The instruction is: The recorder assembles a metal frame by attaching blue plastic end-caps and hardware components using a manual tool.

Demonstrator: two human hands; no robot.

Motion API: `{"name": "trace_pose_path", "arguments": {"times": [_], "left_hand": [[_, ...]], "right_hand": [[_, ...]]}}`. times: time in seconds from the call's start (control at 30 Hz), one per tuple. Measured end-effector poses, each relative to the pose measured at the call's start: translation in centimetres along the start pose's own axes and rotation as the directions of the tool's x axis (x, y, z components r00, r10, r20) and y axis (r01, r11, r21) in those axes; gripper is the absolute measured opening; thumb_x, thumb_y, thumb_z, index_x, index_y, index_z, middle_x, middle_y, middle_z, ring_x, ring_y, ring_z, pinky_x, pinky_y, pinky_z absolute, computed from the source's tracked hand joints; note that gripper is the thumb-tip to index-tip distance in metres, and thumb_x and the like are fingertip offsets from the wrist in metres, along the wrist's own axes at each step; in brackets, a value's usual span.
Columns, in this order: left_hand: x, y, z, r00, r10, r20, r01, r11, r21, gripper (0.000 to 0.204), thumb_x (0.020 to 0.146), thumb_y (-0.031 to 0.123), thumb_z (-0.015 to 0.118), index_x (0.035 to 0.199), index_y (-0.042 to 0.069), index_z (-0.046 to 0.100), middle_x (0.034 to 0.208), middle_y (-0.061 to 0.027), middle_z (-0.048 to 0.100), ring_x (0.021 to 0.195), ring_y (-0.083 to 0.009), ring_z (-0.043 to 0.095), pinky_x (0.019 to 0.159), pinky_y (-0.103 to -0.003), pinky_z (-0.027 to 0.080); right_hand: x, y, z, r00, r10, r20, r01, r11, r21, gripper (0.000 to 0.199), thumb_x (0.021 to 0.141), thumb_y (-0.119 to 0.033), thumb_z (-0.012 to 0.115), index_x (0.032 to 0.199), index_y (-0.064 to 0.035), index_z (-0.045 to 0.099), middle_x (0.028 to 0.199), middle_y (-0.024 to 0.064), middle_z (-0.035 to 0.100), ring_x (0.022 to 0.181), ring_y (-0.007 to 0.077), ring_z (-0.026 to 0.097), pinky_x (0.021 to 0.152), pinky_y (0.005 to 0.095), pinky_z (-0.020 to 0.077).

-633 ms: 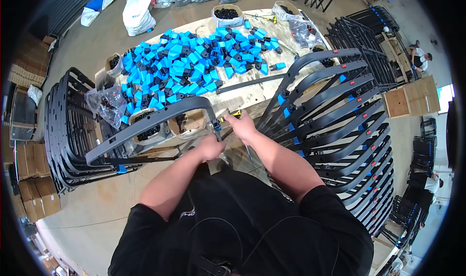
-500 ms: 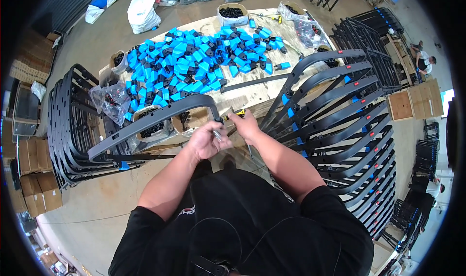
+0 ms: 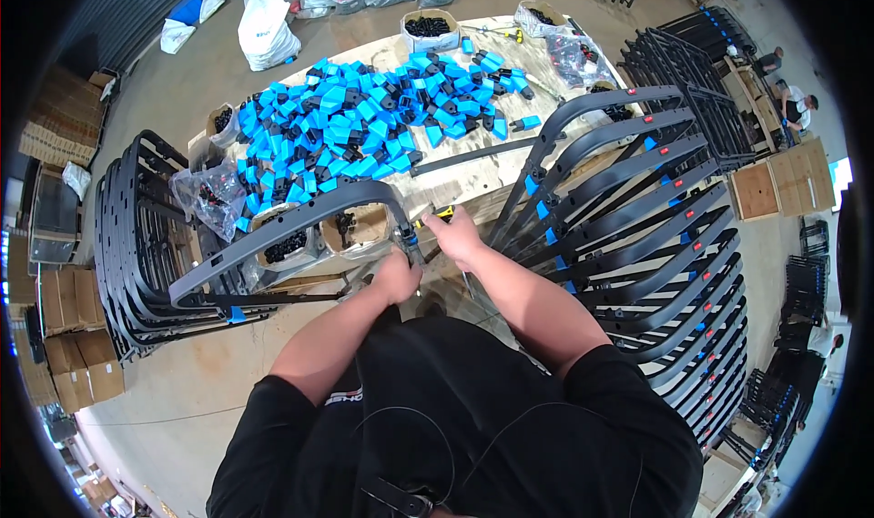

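A dark grey curved frame (image 3: 300, 210) stretches in front of me, its bent right end coming down by my hands. Close below that end is my left hand (image 3: 395, 279), its back up and its fingers curled in. What the left fingers hold is hidden, though something shiny shows beside them. My right hand (image 3: 452, 236) grips a yellow-and-black screwdriver (image 3: 443, 213), which points left toward the bent frame end. A bit of blue shows on the frame right above my left hand.
A pile of blue-and-black plastic pieces (image 3: 337, 126) covers much of the wooden table (image 3: 473, 183). Open boxes of black parts, such as this carton (image 3: 366, 227), sit along its edges. Frames stand stacked at left (image 3: 123, 236) and right (image 3: 637, 245). Other people are far right.
My left hand has turned from palm up to back up and curled in, slightly lower beside the frame end. My right hand stays nearly in place with the screwdriver.
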State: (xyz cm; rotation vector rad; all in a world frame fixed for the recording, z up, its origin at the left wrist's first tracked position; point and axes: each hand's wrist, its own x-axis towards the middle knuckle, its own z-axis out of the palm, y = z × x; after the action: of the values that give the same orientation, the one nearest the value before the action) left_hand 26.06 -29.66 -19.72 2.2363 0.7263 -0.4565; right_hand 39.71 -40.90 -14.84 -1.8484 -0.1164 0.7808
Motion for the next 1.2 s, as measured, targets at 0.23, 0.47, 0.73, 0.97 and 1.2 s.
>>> {"name": "trace_pose_path", "arguments": {"times": [0.23, 0.47, 0.73, 0.97, 1.2], "left_hand": [[-2.6, 4.1, -7.4, 0.847, 0.244, 0.472, 0.461, 0.103, -0.881, 0.025, 0.087, 0.021, 0.063, 0.093, -0.004, 0.065, 0.084, -0.0110, 0.072, 0.072, -0.0250, 0.069, 0.067, -0.038, 0.054], [-1.5, 2.7, -4.2, 0.911, 0.090, 0.402, 0.186, 0.782, -0.595, 0.018, 0.087, 0.017, 0.061, 0.092, 0.003, 0.070, 0.077, -0.0137, 0.072, 0.069, -0.0219, 0.070, 0.062, -0.035, 0.054], [-2.3, 2.5, -2.8, 0.970, 0.024, 0.242, 0.093, 0.883, -0.459, 0.024, 0.089, 0.008, 0.058, 0.110, -0.002, 0.053, 0.076, -0.0075, 0.066, 0.066, -0.0203, 0.066, 0.066, -0.038, 0.053], [-3.7, 6.9, -6.5, 0.946, -0.008, 0.325, 0.322, 0.156, -0.934, 0.013, 0.087, 0.018, 0.059, 0.086, 0.006, 0.057, 0.067, -0.0050, 0.055, 0.052, -0.0218, 0.056, 0.063, -0.040, 0.053], [-3.1, 3.9, -2.4, 0.985, 0.091, 0.146, 0.015, 0.801, -0.598, 0.016, 0.091, 0.011, 0.054, 0.088, -0.005, 0.056, 0.071, -0.0115, 0.063, 0.057, -0.0249, 0.065, 0.058, -0.042, 0.055]], "right_hand": [[0.0, -0.9, -0.8, 0.998, 0.056, -0.013, -0.056, 0.998, 0.013, 0.053, 0.087, -0.032, 0.077, 0.114, 0.0089, 0.057, 0.103, 0.0209, 0.069, 0.092, 0.0274, 0.068, 0.081, 0.0391, 0.0526], [0.6, 0.7, -0.6, 0.999, -0.039, -0.034, 0.038, 0.999, -0.016, 0.049, 0.088, -0.029, 0.076, 0.113, 0.0090, 0.058, 0.102, 0.0209, 0.070, 0.092, 0.0275, 0.068, 0.081, 0.0388, 0.0528], [0.5, 0.8, -0.2, 0.998, -0.070, -0.007, 0.070, 0.997, -0.031, 0.048, 0.089, -0.028, 0.076, 0.115, 0.0075, 0.056, 0.103, 0.0158, 0.068, 0.090, 0.0197, 0.063, 0.081, 0.0349, 0.0514], [0.7, 1.5, -0.2, 0.990, -0.117, -0.073, 0.115, 0.993, -0.029, 0.053, 0.088, -0.032, 0.076, 0.115, 0.0091, 0.056, 0.103, 0.0215, 0.069, 0.093, 0.0270, 0.066, 0.083, 0.0381, 0.0522], [0.3, 0.9, -0.4, 0.999, -0.036, -0.019, 0.034, 0.998, -0.055, 0.052, 0.089, -0.032, 0.076, 0.115, 0.0088, 0.055, 0.104, 0.0185, 0.068, 0.093, 0.0229, 0.064, 0.082, 0.0365, 0.0515]]}}
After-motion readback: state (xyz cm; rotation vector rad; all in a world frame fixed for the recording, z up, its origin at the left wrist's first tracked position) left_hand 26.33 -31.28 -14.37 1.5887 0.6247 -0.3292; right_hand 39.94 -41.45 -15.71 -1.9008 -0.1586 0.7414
